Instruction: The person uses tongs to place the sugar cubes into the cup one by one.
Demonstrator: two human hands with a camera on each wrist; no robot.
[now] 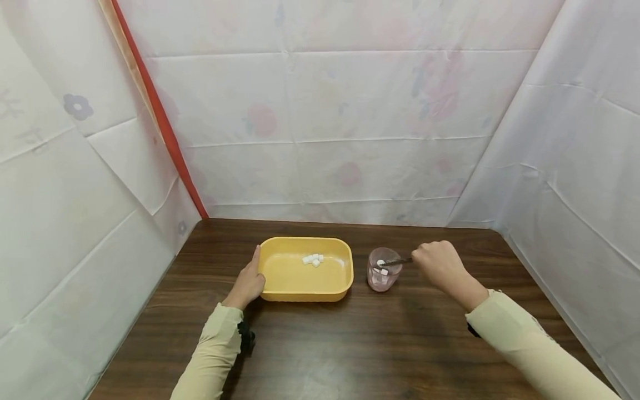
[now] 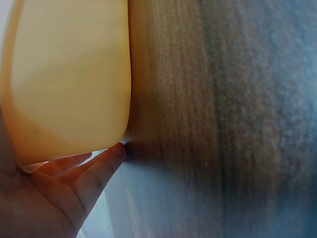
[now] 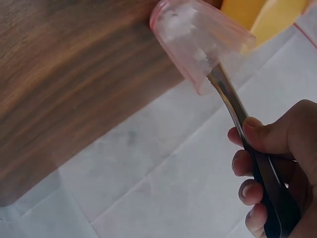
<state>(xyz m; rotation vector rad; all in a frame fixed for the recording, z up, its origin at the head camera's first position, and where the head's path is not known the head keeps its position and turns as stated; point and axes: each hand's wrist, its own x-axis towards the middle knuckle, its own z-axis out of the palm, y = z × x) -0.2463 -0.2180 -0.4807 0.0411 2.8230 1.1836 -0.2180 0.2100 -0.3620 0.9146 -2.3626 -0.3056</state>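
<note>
A yellow rectangular tray [image 1: 305, 294] stands on the table with several small white cubes [image 1: 315, 259] inside. At its left end my left hand [image 1: 249, 280] rests against the rim, and the extended fingers [image 2: 99, 171] touch the outer wall. To the tray's right is a clear pinkish cup [image 1: 381, 283], also containing white cubes [image 1: 384, 271]. My right hand [image 1: 442, 269] grips dark-handled metal tongs [image 3: 233, 99], whose tips reach into the cup. How the tips meet the cubes is too blurred to tell.
The dark wooden table [image 1: 325, 355] ends at a patterned white sheet [image 1: 320, 166] behind it. More sheeting hangs at both sides, with a red strip [image 1: 162, 119] at the left. The cup stands close beside the tray.
</note>
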